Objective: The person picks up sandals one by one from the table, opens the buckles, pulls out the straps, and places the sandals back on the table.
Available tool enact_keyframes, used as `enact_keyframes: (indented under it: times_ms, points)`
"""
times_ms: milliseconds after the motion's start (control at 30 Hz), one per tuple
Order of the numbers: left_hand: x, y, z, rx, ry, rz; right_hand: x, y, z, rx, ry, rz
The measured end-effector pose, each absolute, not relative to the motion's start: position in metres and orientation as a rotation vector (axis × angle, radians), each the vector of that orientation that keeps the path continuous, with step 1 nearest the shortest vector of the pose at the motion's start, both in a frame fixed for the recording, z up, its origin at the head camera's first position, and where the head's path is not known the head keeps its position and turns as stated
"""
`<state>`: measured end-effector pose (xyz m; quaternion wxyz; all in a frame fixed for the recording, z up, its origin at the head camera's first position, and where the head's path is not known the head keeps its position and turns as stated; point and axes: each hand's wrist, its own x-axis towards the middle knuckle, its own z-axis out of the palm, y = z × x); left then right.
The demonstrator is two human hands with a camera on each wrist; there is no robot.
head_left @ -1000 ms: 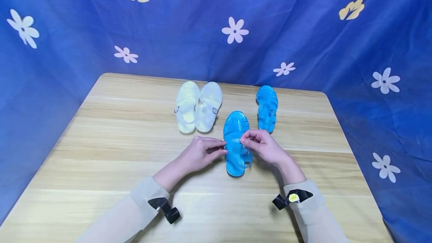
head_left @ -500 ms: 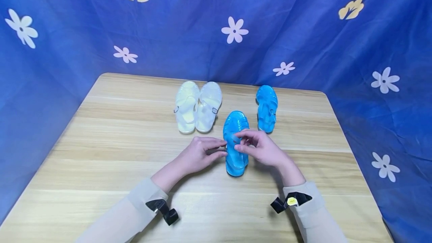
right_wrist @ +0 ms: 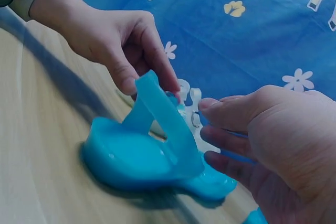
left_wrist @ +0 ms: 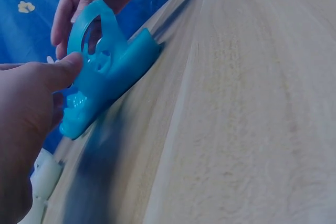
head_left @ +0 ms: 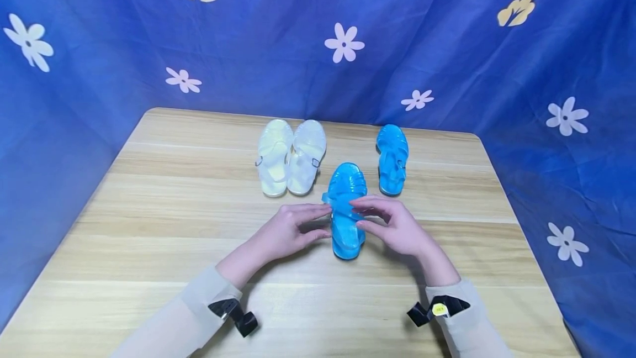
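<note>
A blue jelly sandal (head_left: 346,181) stands upright on the table, toe pointing away, in the middle of the head view. Its ankle strap (right_wrist: 170,124) arches over the heel, and one end juts out at the left side. My left hand (head_left: 283,233) holds the sandal's left side by the strap, thumb and fingers on either side of it; the buckle there is mostly hidden. On the other side, my right hand (head_left: 392,225) hovers with fingers spread and loosely bent, close to the strap, gripping nothing. In the right wrist view its fingertips (right_wrist: 210,103) look apart from the strap.
Another blue sandal (head_left: 392,159) stands farther back on the right. A pair of white sandals (head_left: 275,181) sits side by side at the back left. The wooden table (head_left: 174,198) meets a blue flowered curtain (head_left: 273,32) behind.
My right hand has let go of the strap, which hung loose on the right and now crosses to the left side. Its fingers have spread. My left hand has stayed at the sandal's left side.
</note>
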<state>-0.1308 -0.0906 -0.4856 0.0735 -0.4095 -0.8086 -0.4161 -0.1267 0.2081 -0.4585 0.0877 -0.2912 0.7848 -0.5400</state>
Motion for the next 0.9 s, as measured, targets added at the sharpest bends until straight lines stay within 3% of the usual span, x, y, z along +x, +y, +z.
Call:
enact_keyframes:
  times_ms: [400,900]
  points:
    - [-0.125,-0.087,-0.486,-1.222,-2.27,-1.093,-0.106,0.232,-0.473,-0.83,2.449,-1.587]
    - [-0.121,-0.08,-0.49,-1.248,-2.251,-1.022,-0.096,0.223,-0.495,-0.898,2.563,-1.638]
